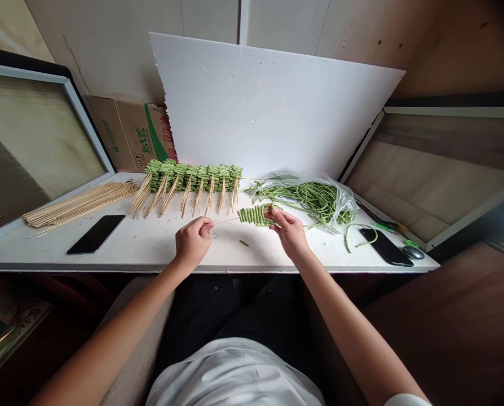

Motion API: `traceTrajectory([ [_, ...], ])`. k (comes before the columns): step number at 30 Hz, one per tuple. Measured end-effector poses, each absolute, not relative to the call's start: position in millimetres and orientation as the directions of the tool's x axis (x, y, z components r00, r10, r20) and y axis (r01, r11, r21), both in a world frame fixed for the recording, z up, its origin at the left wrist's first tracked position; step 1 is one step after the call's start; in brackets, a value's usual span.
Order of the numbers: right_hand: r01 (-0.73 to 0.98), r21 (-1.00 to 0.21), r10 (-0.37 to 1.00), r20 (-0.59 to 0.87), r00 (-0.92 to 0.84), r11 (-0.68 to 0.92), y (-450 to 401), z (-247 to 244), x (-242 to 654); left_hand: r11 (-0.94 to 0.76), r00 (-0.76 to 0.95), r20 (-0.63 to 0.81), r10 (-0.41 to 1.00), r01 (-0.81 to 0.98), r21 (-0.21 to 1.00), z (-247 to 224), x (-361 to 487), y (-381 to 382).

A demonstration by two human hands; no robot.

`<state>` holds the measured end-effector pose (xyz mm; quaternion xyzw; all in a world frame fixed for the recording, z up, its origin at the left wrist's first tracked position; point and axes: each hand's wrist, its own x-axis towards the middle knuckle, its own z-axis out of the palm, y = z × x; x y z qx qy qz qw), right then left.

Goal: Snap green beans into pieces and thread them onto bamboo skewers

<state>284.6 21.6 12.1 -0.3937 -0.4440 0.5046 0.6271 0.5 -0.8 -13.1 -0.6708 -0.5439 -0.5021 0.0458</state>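
Observation:
My left hand (194,242) pinches the thin end of a bamboo skewer (225,220) above the white table (142,248). My right hand (291,232) grips the far end of the skewer, where folded pieces of long green bean (254,215) are threaded in a tight row. A short bean piece (244,243) lies on the table below them. Behind my hands, a row of bean-loaded skewers (193,181) lies with bare points toward me. A clear plastic bag of long green beans (306,197) sits right of my right hand.
A bundle of loose bamboo skewers (80,206) and a black phone (95,234) lie on the left. Another phone (386,246), a computer mouse (413,253) and loose beans lie on the right. A white foam board (269,107) and a cardboard box (129,134) stand behind.

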Motion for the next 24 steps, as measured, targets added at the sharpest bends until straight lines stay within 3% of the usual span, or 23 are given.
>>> traceTrajectory([
  [10,-0.305,-0.947,0.989,0.066,0.130,0.103,23.3,11.2,287.8,-0.401,-0.090,0.742,0.664,0.795,0.456,-14.4,2.8,-1.8],
  [16,-0.236,-0.959,0.974,0.111,0.196,0.156,22.1,1.0,278.6,-0.368,-0.102,0.732,0.674,0.813,0.452,-14.2,4.4,-3.8],
  [24,-0.281,-0.950,0.967,0.064,0.247,0.135,16.9,-1.9,266.0,-0.390,-0.095,0.750,0.654,0.808,0.442,-18.4,7.4,-5.6],
])
